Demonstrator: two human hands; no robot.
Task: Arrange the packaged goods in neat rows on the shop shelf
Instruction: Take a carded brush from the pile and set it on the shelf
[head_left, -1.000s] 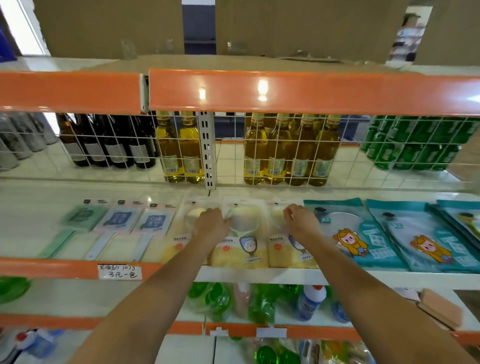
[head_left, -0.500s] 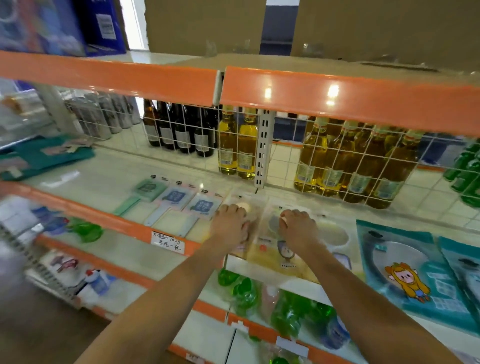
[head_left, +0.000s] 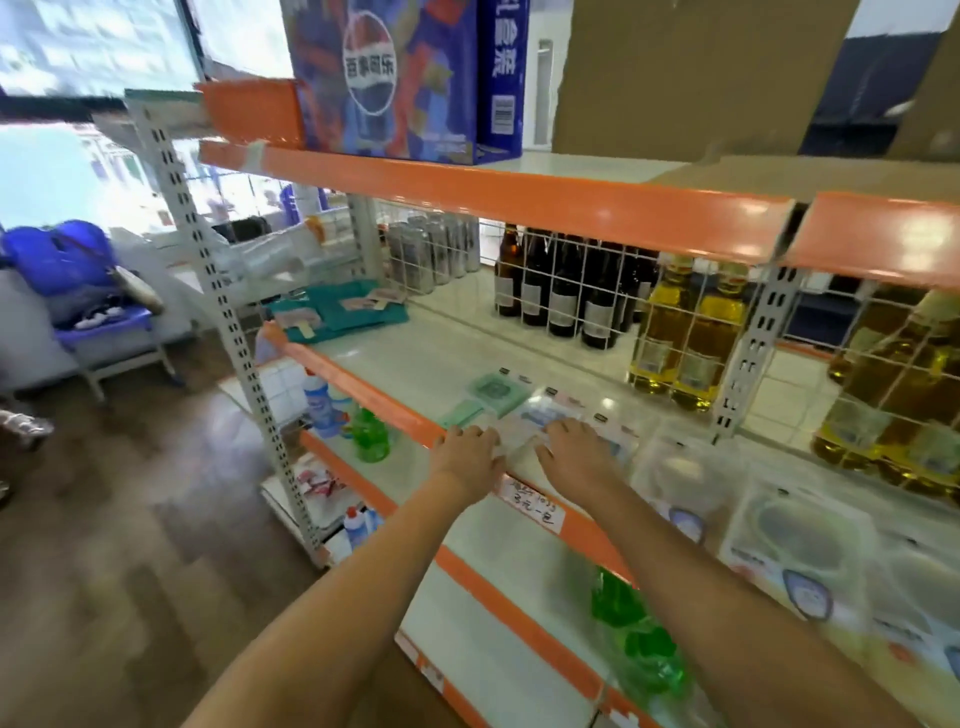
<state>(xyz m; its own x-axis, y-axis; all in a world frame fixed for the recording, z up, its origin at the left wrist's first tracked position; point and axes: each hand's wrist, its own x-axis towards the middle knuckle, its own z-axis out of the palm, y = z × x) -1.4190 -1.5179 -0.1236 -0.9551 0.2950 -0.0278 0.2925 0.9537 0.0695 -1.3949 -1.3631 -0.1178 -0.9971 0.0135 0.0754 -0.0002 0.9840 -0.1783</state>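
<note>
Meanwhile, both hands lay on the middle shelf (head_left: 415, 364) of the shop rack, close to its orange front lip. The left hand (head_left: 467, 449) rested palm down at the lip, its fingers bent over the near edge of a clear packet (head_left: 524, 423), though blur made it impossible to tell whether they actually gripped it. The right hand (head_left: 574, 452), at about three o'clock from the left one, lay flat with loosely spread fingers on a blue-printed packet (head_left: 613, 441), pressing rather than grasping. At roughly twelve o'clock from the hands lay a green packet (head_left: 496, 389), just beside the clear one. Toward four o'clock a row of larger clear packs with pale round contents (head_left: 800, 540) ran along the same shelf. A handwritten price label (head_left: 532, 506) was stuck to the lip just under the wrists. Behind a wire grid stood dark bottles (head_left: 566, 291) at one o'clock and yellow oil bottles (head_left: 691, 332) at two o'clock. Teal packets (head_left: 353, 312) lay at the shelf's far end, near ten o'clock. A blue cola carton (head_left: 395, 78) sat on the top shelf.
</note>
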